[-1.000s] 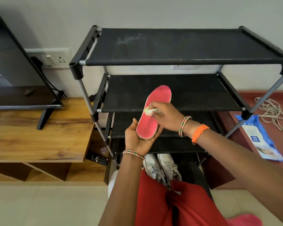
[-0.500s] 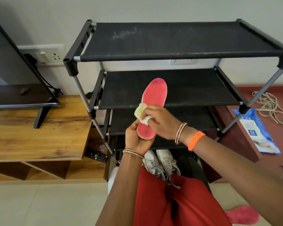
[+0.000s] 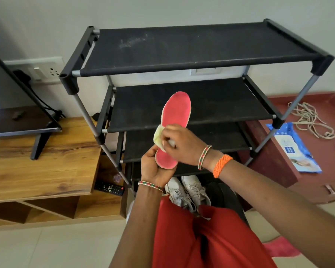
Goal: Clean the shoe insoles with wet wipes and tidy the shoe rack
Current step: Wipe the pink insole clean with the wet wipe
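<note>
A pink shoe insole [image 3: 177, 111] stands upright in front of the black shoe rack [image 3: 191, 49]. My left hand [image 3: 153, 167] grips its heel end from below. My right hand [image 3: 180, 144] presses a crumpled pale yellowish wet wipe [image 3: 158, 136] against the insole's middle, at its left edge. The rack has several black fabric shelves, all bare. A pair of white sneakers [image 3: 188, 190] sits on the floor under the rack, partly hidden by my arms and red clothing.
A blue pack of wet wipes [image 3: 296, 149] lies on the dark red surface to the right, beside a coil of rope [image 3: 309, 120]. A wooden TV unit [image 3: 43, 157] with a screen stands left, a remote [image 3: 109, 188] beside it. Something pink [image 3: 282, 248] lies on the floor.
My right hand has slid the wipe down the insole from its middle toward the heel and out to the left edge. My left hand keeps its hold.
</note>
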The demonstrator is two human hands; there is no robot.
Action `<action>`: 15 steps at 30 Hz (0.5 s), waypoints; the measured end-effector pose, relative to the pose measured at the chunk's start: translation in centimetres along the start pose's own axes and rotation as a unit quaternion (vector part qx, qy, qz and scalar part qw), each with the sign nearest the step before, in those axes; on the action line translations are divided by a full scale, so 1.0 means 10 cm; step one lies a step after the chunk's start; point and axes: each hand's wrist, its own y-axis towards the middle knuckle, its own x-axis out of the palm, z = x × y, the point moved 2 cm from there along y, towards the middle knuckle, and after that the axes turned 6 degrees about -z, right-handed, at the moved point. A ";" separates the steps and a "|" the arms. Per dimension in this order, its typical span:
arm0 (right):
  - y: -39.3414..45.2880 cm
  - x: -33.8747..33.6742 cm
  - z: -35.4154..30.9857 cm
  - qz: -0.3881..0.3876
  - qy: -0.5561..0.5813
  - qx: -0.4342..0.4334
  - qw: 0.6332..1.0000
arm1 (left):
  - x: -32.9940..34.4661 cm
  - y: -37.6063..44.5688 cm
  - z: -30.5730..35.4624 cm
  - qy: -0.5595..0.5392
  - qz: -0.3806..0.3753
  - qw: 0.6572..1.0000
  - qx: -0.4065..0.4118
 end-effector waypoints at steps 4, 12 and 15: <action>0.13 -0.13 0.18 0.096 0.070 0.087 0.989 | 0.00 -0.03 -0.02 -0.011 -0.006 1.000 -0.017; 0.02 -0.06 0.15 0.037 0.063 0.019 0.997 | -0.01 -0.04 -0.03 -0.004 0.003 0.999 -0.041; 0.12 -0.10 0.26 0.128 0.095 0.090 0.983 | -0.01 0.01 -0.04 -0.005 0.005 0.999 -0.035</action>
